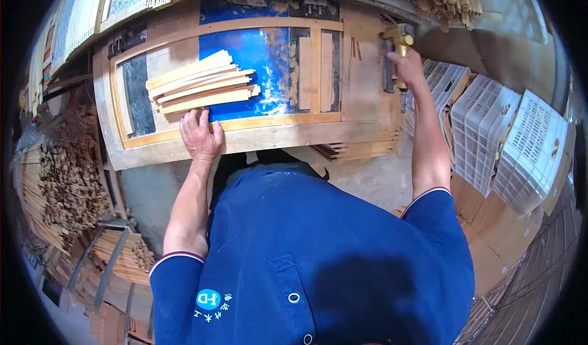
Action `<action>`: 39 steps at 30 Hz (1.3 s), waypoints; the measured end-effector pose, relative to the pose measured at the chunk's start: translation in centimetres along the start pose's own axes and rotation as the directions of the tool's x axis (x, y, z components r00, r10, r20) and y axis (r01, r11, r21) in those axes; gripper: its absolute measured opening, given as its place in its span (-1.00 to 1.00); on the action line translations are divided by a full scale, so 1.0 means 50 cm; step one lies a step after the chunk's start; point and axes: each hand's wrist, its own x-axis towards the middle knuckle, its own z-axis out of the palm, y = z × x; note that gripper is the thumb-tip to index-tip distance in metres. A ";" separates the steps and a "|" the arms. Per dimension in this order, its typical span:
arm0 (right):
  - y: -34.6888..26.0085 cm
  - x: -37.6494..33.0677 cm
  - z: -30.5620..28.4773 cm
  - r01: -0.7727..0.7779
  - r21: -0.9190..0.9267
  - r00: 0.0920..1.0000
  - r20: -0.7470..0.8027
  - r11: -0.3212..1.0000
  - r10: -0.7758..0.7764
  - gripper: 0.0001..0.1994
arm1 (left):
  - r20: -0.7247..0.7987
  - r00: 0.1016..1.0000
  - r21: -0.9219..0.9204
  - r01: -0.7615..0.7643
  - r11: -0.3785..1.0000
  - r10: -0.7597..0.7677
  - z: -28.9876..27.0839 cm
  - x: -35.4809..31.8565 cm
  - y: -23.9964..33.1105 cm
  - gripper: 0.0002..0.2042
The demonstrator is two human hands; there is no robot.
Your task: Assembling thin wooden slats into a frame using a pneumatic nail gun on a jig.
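On the workbench [257, 140]: left hand [201, 134] lay open, flat on wooden frame [245, 123] beside stacked slats [202, 83]; right hand [409, 68] gripped yellow nail gun [399, 37] at bench's far right.

The left hand [201, 135] lies flat, fingers spread, while the right hand [407, 68] reaches forward, fingers curled closed.

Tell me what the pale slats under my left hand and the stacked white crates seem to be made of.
The fanned pile of pale flat slats looks like bare, unfinished wood: light tan, matte, faint grain. The stacked white lattice-sided crates look like moulded plastic, judging by the uniform colour and regular grid holes.
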 end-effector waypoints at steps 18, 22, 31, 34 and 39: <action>-0.208 0.045 0.133 0.064 0.027 0.932 0.355 0.998 -0.069 -0.79 | -0.038 0.999 -0.037 0.024 0.999 -0.026 -0.005 0.008 0.009 -0.54; -0.191 0.070 0.140 0.095 -0.155 0.934 0.357 0.983 -0.034 -0.69 | -0.035 0.999 -0.031 0.030 0.999 -0.031 -0.002 0.004 0.007 -0.54; -0.265 -0.027 0.108 0.089 -0.292 0.949 0.314 0.952 0.007 -0.64 | -0.062 0.998 -0.042 0.023 0.999 -0.026 -0.003 -0.002 0.009 -0.54; -0.170 -0.079 0.112 0.324 -0.248 0.922 0.300 0.913 -0.245 -0.65 | -0.082 0.997 -0.052 0.011 0.999 -0.015 -0.001 0.000 0.008 -0.55; -0.081 -0.276 0.100 0.530 -0.304 0.803 0.481 0.792 -0.353 -0.73 | -0.072 0.997 -0.036 0.011 0.999 -0.014 0.001 0.006 0.010 -0.56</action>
